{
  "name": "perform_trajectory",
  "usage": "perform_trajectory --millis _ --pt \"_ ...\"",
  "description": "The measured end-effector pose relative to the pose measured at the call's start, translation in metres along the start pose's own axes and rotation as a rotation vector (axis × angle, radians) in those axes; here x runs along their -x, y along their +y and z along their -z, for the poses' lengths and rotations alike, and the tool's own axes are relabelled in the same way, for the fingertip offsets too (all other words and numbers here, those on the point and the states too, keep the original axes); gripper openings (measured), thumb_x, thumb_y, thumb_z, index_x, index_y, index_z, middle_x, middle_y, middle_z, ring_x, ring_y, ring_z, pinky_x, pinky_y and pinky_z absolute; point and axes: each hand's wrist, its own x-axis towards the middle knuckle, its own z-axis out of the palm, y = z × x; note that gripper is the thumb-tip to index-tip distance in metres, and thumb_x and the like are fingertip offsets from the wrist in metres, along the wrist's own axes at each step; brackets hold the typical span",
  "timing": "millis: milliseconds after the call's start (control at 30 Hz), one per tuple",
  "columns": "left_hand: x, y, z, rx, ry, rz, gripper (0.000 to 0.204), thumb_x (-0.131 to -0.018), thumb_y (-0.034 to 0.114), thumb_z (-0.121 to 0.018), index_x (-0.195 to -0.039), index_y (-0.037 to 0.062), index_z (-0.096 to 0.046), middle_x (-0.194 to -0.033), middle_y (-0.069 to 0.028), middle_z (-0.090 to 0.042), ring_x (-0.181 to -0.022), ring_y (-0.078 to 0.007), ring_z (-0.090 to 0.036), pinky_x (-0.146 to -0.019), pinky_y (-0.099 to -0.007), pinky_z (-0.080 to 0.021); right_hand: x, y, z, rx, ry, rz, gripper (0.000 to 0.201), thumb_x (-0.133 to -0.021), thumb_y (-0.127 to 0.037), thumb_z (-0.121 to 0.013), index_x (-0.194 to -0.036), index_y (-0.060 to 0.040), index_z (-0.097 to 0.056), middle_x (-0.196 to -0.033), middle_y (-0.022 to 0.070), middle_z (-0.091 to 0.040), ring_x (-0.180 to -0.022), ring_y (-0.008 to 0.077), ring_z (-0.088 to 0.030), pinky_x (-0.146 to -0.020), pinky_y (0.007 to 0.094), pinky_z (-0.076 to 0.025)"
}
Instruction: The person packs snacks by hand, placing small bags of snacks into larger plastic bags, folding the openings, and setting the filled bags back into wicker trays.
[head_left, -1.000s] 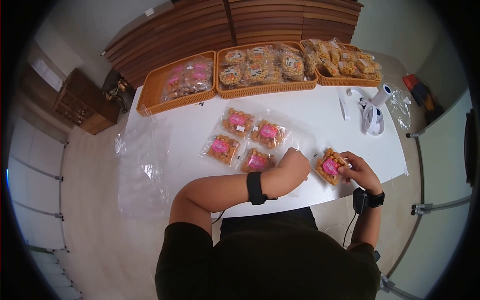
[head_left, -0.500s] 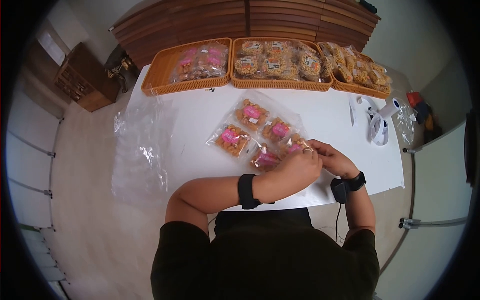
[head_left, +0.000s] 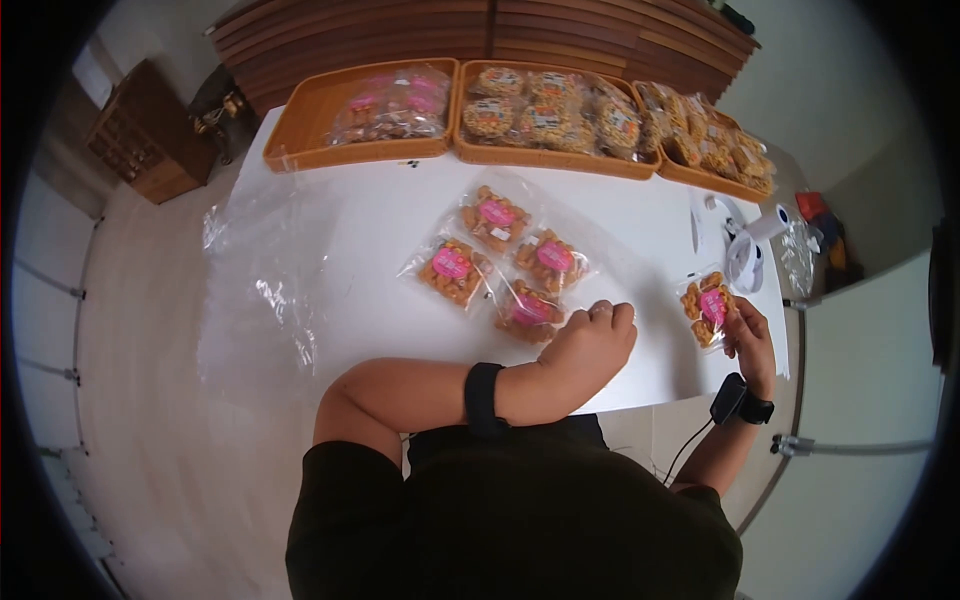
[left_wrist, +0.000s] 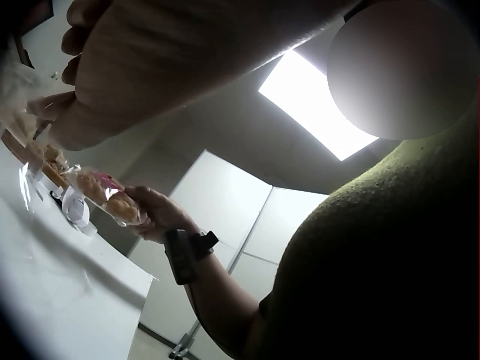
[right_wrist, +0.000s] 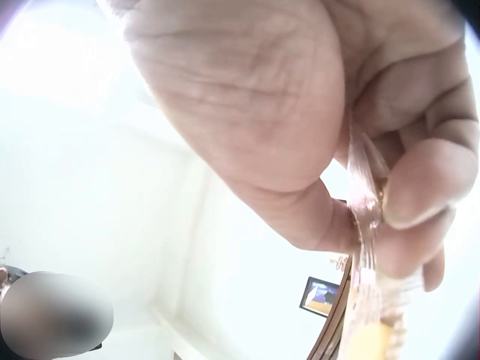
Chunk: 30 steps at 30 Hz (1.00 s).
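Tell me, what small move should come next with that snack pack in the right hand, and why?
Probably bring the snack pack over and set it on the table beside the four packs laid out there. The right hand holds it lifted off to the side, pinched at its edge, while the left hand rests near the group, where bare tabletop shows next to the nearest pack.

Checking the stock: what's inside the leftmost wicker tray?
The leftmost tray holds clear snack packs with pink labels, piled at its right end. Anything beneath them is hidden.
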Motion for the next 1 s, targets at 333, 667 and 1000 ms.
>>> perform_trajectory --millis 333,667,1000 --pt "-0.023 0.02 -0.008 -0.184 -0.06 0.105 0.007 -0.064 0.014 -0.06 -0.068 0.0083 -0.058 -0.073 -0.0018 -0.045 -0.069 -0.0143 -0.053 -0.053 -0.0229 -0.045 -0.005 0.002 -0.068 0.017 -0.357 -0.177 0.033 -0.091 -0.023 -0.057 -0.116 -0.0011 -0.054 -0.08 0.0004 -0.059 -0.056 0.0049 -0.051 -0.053 0.0179 -0.045" --pt "-0.01 0.012 0.0 -0.037 0.041 0.107 0.013 -0.062 0.015 -0.061 -0.072 0.0061 -0.059 -0.076 -0.005 -0.05 -0.062 -0.0126 -0.055 -0.055 -0.0259 -0.048 -0.063 -0.019 -0.16 -0.268 -0.791 0.02 0.039 -0.095 -0.016 -0.046 -0.132 -0.0025 -0.041 -0.113 0.0042 -0.052 -0.102 0.0109 -0.052 -0.089 0.0238 -0.043" --pt "0.0 -0.005 0.005 0.075 0.116 -0.011 0.012 -0.065 0.015 -0.061 -0.071 0.0052 -0.059 -0.075 -0.0043 -0.047 -0.058 -0.0122 -0.054 -0.047 -0.0245 -0.046 -0.112 -0.019 -0.245 -0.021 -0.711 -0.074 0.037 -0.086 -0.017 -0.061 -0.116 0.0021 -0.05 -0.083 0.0067 -0.063 -0.066 0.0156 -0.063 -0.062 0.0272 -0.052"
